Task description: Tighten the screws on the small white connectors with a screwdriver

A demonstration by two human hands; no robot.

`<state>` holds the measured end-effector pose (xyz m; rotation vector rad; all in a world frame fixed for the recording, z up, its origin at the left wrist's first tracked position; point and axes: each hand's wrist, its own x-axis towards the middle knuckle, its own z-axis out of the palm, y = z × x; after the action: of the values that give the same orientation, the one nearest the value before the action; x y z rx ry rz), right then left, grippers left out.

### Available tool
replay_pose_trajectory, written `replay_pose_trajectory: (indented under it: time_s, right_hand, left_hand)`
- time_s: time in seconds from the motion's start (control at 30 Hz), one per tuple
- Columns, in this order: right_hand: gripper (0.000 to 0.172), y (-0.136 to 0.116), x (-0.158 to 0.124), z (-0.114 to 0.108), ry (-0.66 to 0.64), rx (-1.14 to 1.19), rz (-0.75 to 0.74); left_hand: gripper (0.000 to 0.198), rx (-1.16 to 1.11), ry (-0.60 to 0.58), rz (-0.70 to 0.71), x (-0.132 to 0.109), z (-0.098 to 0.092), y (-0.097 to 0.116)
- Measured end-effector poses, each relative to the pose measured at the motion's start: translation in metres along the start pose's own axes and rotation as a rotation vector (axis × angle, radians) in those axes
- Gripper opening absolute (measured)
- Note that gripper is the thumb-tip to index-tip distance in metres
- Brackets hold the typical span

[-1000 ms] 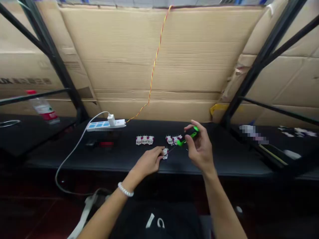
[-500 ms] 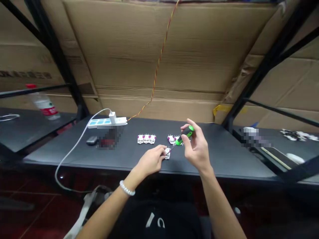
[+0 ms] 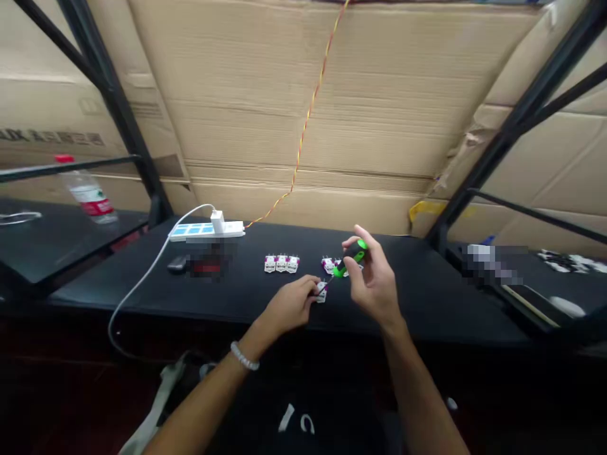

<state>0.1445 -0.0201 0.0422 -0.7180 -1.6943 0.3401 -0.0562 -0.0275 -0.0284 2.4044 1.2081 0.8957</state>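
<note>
My left hand [image 3: 290, 306] rests on the black table [image 3: 237, 297], its fingers pinched on a small white and magenta part [image 3: 322, 291]. My right hand [image 3: 374, 281] is closed round a green and black screwdriver [image 3: 348, 260], whose thin tip slants down to that part. A row of three like parts [image 3: 281, 263] lies just behind my left hand. More such parts [image 3: 329, 264] sit behind the screwdriver, partly hidden by it.
A white power strip [image 3: 207, 230] with a plugged charger and white cable lies at the back left. A small dark object [image 3: 177, 265] lies near it. A water bottle [image 3: 86, 191] stands far left. Cardboard [image 3: 303, 114] lines the back; black frame bars [image 3: 502, 139] slant at the sides.
Both hands keep their grips in the same spot on the table; the view has shifted slightly. The screwdriver handle sits a little lower in my right hand.
</note>
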Motion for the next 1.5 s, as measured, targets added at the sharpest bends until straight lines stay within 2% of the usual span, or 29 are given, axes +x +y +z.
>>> replay_pose_trajectory:
  time_s: [0.17, 0.33, 0.43, 0.63, 0.83, 0.9, 1.1, 1.2, 1.3, 1.5]
  right_hand:
    - [0.056, -0.006, 0.005, 0.002, -0.033, -0.042, -0.042]
    - [0.047, -0.016, 0.018, 0.009, -0.064, -0.142, -0.184]
    - [0.049, -0.018, 0.023, 0.011, -0.073, -0.177, -0.235]
    - [0.059, -0.02, 0.026, 0.004, -0.27, -0.05, -0.173]
    - [0.044, -0.023, 0.028, 0.003, -0.165, -0.102, -0.215]
    - [0.044, -0.024, 0.027, 0.004, -0.146, -0.123, -0.211]
    - [0.049, -0.024, 0.027, -0.001, -0.265, 0.062, -0.141]
    - [0.039, -0.024, 0.028, 0.001, -0.153, -0.037, -0.185]
    - [0.038, -0.024, 0.029, 0.006, -0.074, -0.129, -0.208]
    - [0.049, -0.02, 0.03, 0.006, -0.245, 0.059, -0.113]
  left_hand:
    - [0.014, 0.019, 0.001, 0.001, 0.001, -0.002, 0.002]
    - [0.02, 0.082, -0.02, 0.032, 0.002, -0.004, 0.008]
    - [0.021, 0.115, -0.02, 0.027, 0.002, -0.002, 0.01]
    - [0.025, 0.054, 0.005, 0.003, 0.003, 0.0, 0.011]
    - [0.016, 0.06, 0.053, -0.02, 0.003, 0.005, 0.013]
    - [0.016, 0.049, 0.058, -0.016, 0.003, 0.006, 0.012]
    - [0.018, 0.009, 0.07, -0.023, 0.003, 0.005, 0.012]
    - [0.018, 0.019, 0.073, -0.041, 0.004, 0.004, 0.014]
    - [0.018, 0.036, 0.06, -0.046, 0.004, 0.006, 0.016]
    - [0.019, 0.037, 0.053, -0.022, 0.005, 0.009, 0.014]
